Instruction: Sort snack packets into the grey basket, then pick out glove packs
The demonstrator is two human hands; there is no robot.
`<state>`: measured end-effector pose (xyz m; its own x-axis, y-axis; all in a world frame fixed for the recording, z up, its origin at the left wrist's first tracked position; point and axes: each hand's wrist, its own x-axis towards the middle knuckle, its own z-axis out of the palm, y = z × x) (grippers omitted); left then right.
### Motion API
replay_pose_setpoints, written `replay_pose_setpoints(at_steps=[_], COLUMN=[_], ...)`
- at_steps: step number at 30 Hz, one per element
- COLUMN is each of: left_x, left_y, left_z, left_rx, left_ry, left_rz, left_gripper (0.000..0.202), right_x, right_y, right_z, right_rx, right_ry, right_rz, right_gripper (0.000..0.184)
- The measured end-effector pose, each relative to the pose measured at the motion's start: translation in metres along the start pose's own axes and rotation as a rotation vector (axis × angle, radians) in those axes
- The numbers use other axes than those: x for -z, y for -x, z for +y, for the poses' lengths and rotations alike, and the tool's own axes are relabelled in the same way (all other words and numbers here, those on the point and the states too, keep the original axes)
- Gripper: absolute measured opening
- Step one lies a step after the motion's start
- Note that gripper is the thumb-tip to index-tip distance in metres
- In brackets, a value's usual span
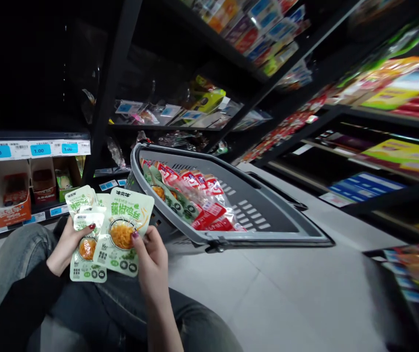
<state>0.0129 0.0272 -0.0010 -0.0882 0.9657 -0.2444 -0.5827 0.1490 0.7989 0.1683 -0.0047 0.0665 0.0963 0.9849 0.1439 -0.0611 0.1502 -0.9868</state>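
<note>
Low over the jeans-clad knees (29, 249), the left hand (65, 248) is closed around a fan of green snack packets (84, 205), thumb pressed on the lowest one. The right hand (153, 256) pinches the front packet (123, 227) at its lower right edge between thumb and fingers. Just beyond them a grey basket (268, 239) sits tipped toward the person, holding more green pouches and red packets (209, 212), with blue price labels (40, 149) on the shelf to the left.
</note>
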Motion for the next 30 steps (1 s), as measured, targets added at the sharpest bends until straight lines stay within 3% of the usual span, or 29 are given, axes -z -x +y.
replay_pose_setpoints(at_steps=[5, 13, 17, 20, 22, 25, 27, 30], left_x=[0.001, -0.003, -0.002, -0.001, -0.001, -0.001, -0.001, 0.0], left_y=[0.001, 0.003, 0.002, 0.001, 0.001, 0.001, 0.002, 0.001], left_z=[0.002, 0.004, 0.003, 0.002, 0.001, 0.001, 0.001, 0.001], left_rx=[0.007, 0.036, 0.03, 0.029, 0.026, 0.037, 0.052, 0.046], left_ry=[-0.028, -0.035, -0.038, -0.051, -0.076, -0.084, -0.085, -0.111], left_rz=[0.021, 0.026, 0.009, 0.0, 0.028, 0.06, 0.062, 0.063], left_gripper=[0.059, 0.058, 0.057, 0.056, 0.055, 0.056, 0.056, 0.055], right_x=[-0.002, 0.005, 0.006, 0.006, 0.007, 0.007, 0.006, 0.004], right_y=[0.015, 0.018, 0.017, 0.014, 0.011, 0.008, 0.007, 0.007], right_z=[-0.023, -0.025, -0.028, -0.027, -0.024, -0.014, -0.008, -0.004], right_rx=[-0.04, 0.016, -0.013, -0.146, -0.236, -0.223, -0.166, -0.16], right_ry=[-0.197, -0.197, -0.31, -0.595, -0.891, -1.286, -1.394, -1.374], right_rz=[-0.001, 0.028, -0.015, -0.154, -0.342, -0.598, -0.649, -0.575], right_gripper=[0.025, 0.019, 0.013, 0.015, 0.019, 0.024, 0.024, 0.028])
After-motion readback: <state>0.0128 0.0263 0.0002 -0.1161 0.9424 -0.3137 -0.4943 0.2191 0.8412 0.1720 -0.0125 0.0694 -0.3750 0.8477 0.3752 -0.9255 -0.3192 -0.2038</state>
